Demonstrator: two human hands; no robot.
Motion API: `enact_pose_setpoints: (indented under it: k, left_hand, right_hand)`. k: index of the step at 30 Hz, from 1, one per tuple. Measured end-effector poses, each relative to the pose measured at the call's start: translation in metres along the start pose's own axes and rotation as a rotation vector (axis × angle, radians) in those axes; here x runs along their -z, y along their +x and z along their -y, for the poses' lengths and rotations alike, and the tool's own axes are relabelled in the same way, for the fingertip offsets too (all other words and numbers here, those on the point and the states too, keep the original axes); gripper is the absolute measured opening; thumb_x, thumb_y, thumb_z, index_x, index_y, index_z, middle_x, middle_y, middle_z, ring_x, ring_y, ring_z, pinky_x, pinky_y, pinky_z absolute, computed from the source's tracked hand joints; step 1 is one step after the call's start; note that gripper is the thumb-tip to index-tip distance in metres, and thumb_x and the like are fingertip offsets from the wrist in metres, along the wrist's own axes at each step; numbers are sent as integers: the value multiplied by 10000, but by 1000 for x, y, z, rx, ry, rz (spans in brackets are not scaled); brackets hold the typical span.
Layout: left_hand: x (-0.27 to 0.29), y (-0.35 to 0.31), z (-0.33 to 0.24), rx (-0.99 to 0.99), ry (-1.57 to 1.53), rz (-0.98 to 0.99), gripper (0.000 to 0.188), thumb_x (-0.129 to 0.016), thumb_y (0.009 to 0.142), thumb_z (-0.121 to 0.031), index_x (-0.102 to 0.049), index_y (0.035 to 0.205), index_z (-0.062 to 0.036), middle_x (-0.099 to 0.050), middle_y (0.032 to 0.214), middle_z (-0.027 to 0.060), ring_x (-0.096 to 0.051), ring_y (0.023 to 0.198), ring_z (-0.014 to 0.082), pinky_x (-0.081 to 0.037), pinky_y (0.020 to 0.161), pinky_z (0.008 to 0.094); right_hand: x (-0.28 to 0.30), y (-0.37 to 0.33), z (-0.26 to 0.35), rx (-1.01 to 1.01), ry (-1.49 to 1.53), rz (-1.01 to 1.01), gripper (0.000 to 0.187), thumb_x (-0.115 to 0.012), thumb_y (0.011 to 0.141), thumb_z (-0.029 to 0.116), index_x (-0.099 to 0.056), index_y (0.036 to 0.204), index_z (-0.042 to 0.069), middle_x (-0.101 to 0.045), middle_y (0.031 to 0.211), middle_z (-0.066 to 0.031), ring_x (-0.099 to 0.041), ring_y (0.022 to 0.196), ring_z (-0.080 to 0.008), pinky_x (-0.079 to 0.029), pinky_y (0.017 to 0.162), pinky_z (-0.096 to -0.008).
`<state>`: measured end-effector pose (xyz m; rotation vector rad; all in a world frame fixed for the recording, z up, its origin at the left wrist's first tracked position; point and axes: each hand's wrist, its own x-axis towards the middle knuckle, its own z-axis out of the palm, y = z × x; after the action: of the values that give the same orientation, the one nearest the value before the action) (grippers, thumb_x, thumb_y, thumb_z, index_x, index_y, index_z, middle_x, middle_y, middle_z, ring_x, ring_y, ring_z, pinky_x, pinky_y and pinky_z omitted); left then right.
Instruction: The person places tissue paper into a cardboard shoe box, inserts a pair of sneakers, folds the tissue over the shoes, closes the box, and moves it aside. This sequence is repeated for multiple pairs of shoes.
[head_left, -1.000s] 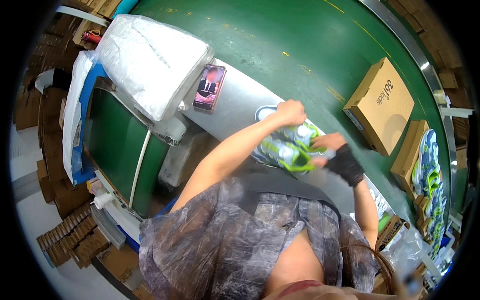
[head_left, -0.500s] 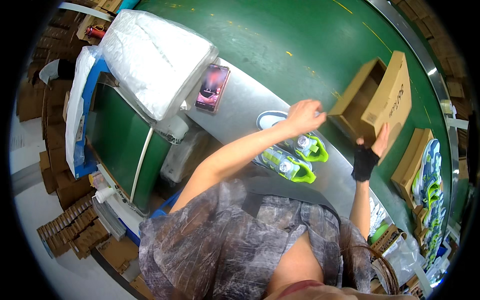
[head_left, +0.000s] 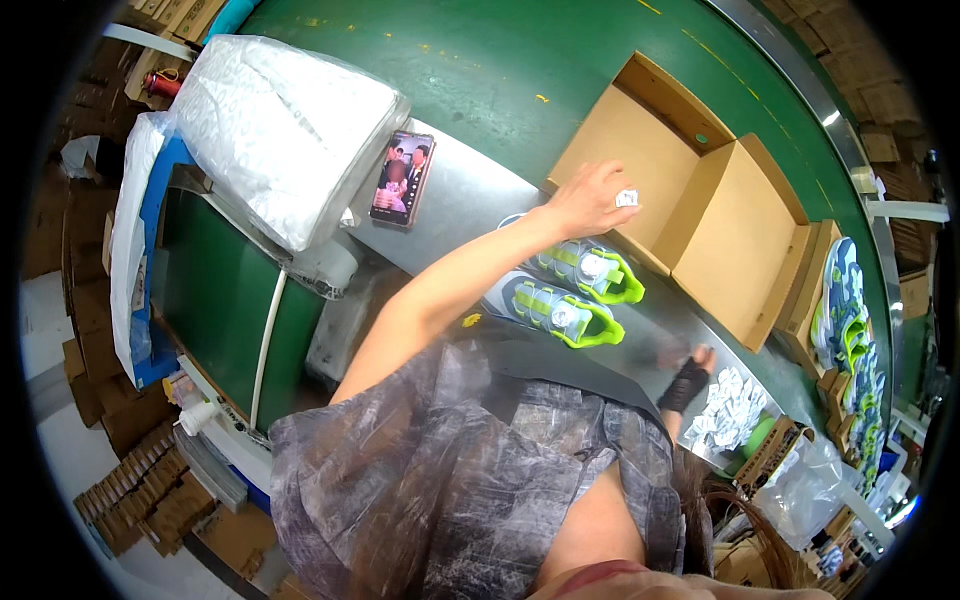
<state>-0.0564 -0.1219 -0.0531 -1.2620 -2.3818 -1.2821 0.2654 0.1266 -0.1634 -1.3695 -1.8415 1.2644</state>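
Note:
My left hand (head_left: 588, 200) reaches over the near edge of an open brown cardboard shoebox (head_left: 645, 175), its fingers closed on a small white packet (head_left: 627, 198). Just below that forearm, a pair of sneakers in pale blue-grey and lime green, one farther sneaker (head_left: 590, 268) and one nearer sneaker (head_left: 562, 315), lies side by side on the metal ledge, white wads in their openings. My right hand (head_left: 690, 370), in a black fingerless glove, is beside a pile of white packets (head_left: 728, 412). Motion smears its fingers, so their grip is unclear.
A phone (head_left: 402, 178) with a lit screen lies on the metal ledge (head_left: 465, 170), next to a large white plastic-wrapped bundle (head_left: 285, 135). Several blue-and-green shoes (head_left: 850, 330) line the right side. Beyond the ledge runs a green surface (head_left: 480, 80).
The shoebox, tilted in my right hand before, now lies wide open on the green surface. My right hand has let go and moved down toward the packets. A packet now shows in my left hand.

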Motion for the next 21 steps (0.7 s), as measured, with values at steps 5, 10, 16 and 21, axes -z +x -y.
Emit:
enact_pose_setpoints:
  k: [5, 10, 16, 21]
  left_hand:
    - [76, -43, 28, 121, 94, -256, 216, -614, 765, -184, -578, 919, -36, -541, 979, 147, -538, 908, 291, -442, 789, 364]
    - [218, -121, 136, 449, 463, -560, 258, -417, 818, -63, -508, 1039, 35, -559, 909, 203, -534, 842, 338, -435, 759, 376]
    - [301, -209, 176, 1009, 1000, -284, 398, -542, 791, -384, -542, 1040, -74, -548, 936, 192, -480, 981, 346, -375, 819, 462]
    - [307, -210, 195, 880, 772, -261, 257, -513, 821, -335, -558, 820, -82, -569, 861, 129, -520, 878, 341, -403, 721, 440]
  right_hand:
    - [-48, -78, 27, 457, -1033, -79, 558, -526, 779, 400, -428, 1234, 92, -343, 1315, -194, -280, 1237, -303, -218, 921, -482]
    - [-52, -83, 33, 529, -1044, -86, 529, -474, 820, 395, -416, 1241, 80, -319, 1329, -209, -260, 1249, -310, -191, 932, -474]
    - [-51, -84, 30, 479, -1086, -90, 527, -474, 829, 377, -394, 1262, 88, -300, 1347, -203, -242, 1267, -302, -173, 956, -467]
    - [-52, -85, 36, 446, -1092, -65, 520, -478, 826, 381, -402, 1258, 102, -305, 1349, -191, -242, 1270, -295, -168, 963, -475]
